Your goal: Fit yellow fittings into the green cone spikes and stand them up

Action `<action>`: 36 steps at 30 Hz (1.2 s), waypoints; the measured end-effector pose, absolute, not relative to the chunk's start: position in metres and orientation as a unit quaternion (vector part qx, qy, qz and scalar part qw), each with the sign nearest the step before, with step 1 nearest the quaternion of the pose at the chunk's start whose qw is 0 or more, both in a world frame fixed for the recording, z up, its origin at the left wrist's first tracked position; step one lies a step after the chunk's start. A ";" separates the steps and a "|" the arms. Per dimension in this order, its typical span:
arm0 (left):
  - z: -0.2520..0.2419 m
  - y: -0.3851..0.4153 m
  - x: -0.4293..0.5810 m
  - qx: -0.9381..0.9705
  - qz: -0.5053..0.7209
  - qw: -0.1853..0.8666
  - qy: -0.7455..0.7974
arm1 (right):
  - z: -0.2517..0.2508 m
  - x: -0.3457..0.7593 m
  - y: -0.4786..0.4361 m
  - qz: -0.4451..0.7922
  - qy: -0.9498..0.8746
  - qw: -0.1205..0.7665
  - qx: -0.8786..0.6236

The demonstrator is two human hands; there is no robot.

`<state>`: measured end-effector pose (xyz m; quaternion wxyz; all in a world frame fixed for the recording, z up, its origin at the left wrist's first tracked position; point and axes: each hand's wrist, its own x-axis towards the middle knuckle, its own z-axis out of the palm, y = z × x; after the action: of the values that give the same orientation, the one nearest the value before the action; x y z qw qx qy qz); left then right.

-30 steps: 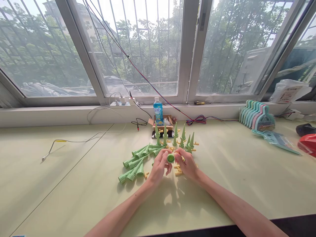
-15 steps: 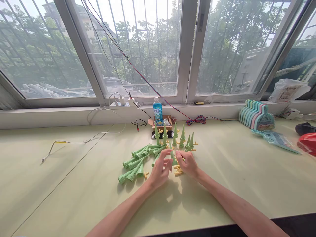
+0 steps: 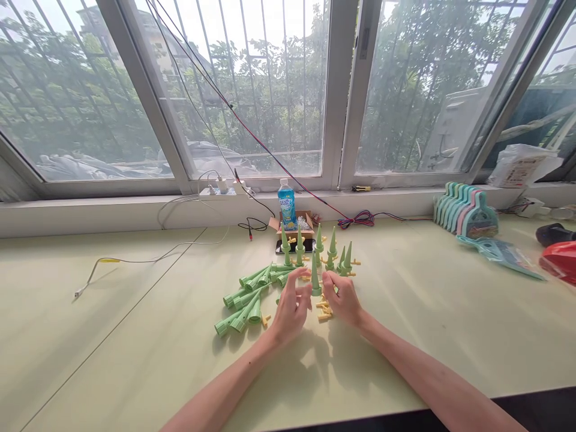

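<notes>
A green plastic cone [image 3: 315, 277] stands upright, point up, between my two hands. My left hand [image 3: 291, 305] is beside its left side, fingers curved and apart, with nothing visible in them. At the cone's right side my right hand [image 3: 344, 298] is closed, thumb against the fingers; what it grips, if anything, is hidden. Small yellow T-shaped pieces [image 3: 324, 315] lie just below and left of the right hand. Left of my left hand, several green cones [image 3: 247, 306] lie in a loose pile, with one yellow piece [image 3: 265, 321] by them.
Behind my hands stand several upright green cones [image 3: 332, 245] with yellow pieces on them. Farther back are a phone [image 3: 308, 245], an open cardboard box [image 3: 306, 231] and a blue bottle [image 3: 287, 205]. Pastel plastic tools [image 3: 468, 210] stand at right; a white cable [image 3: 148, 259] crosses the left.
The cone between my hands now stands straighter and more in view. My left hand's fingers have drawn slightly away from it. The right hand stays closed in nearly the same place.
</notes>
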<state>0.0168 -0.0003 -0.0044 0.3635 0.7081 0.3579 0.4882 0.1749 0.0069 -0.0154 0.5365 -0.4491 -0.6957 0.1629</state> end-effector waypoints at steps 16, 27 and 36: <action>0.011 0.001 0.017 0.553 0.471 0.575 0.376 | -0.013 0.179 0.006 0.131 -0.775 0.493 -0.373; 0.000 0.004 0.016 0.610 0.479 0.524 0.350 | -0.014 0.178 0.006 0.180 -0.751 0.503 -0.387; -0.006 0.004 0.012 0.719 0.466 0.362 0.367 | -0.018 0.176 0.009 0.185 -0.742 0.495 -0.411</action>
<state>0.0122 0.0035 -0.0061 0.3622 0.7191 0.3672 0.4657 0.1763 0.0087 -0.0178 0.4955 -0.4112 -0.7423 0.1852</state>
